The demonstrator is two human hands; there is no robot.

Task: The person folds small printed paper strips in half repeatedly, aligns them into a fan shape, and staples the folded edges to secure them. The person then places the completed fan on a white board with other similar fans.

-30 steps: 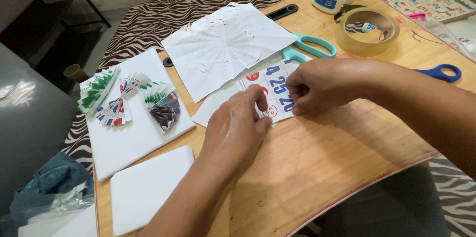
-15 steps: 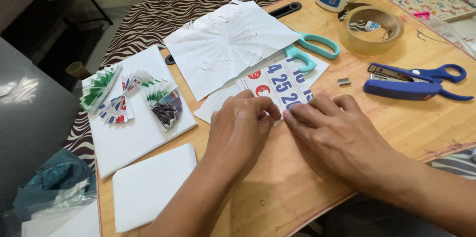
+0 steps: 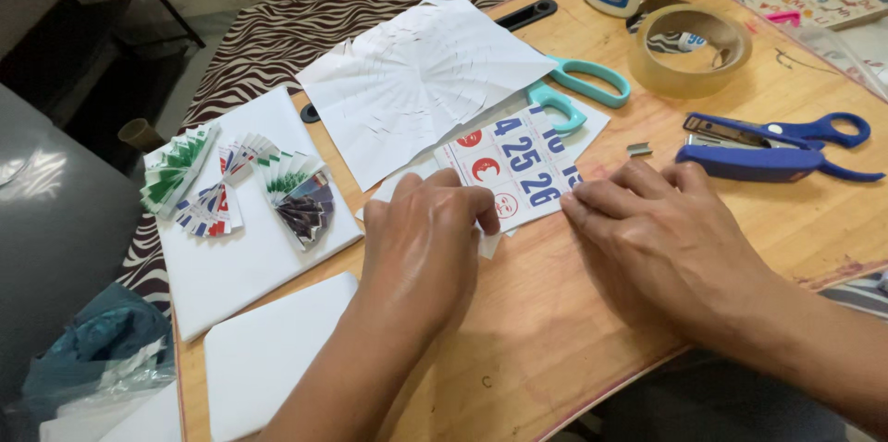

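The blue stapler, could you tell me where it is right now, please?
In the head view, the blue stapler lies on the wooden table at the right, beside the blue-handled scissors, just beyond the right hand.

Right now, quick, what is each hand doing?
Left hand: grip closed, pinching the near edge of the calendar sheet.
Right hand: open, fingers flat, pressing the same sheet's right edge to the table.

A white rectangular calendar page printed with blue numerals and red round marks lies flat on the wooden bench, slightly skewed. Its near edge sits under the left-hand grip and just beside the right-hand fingertips; the rest extends away beyond both.
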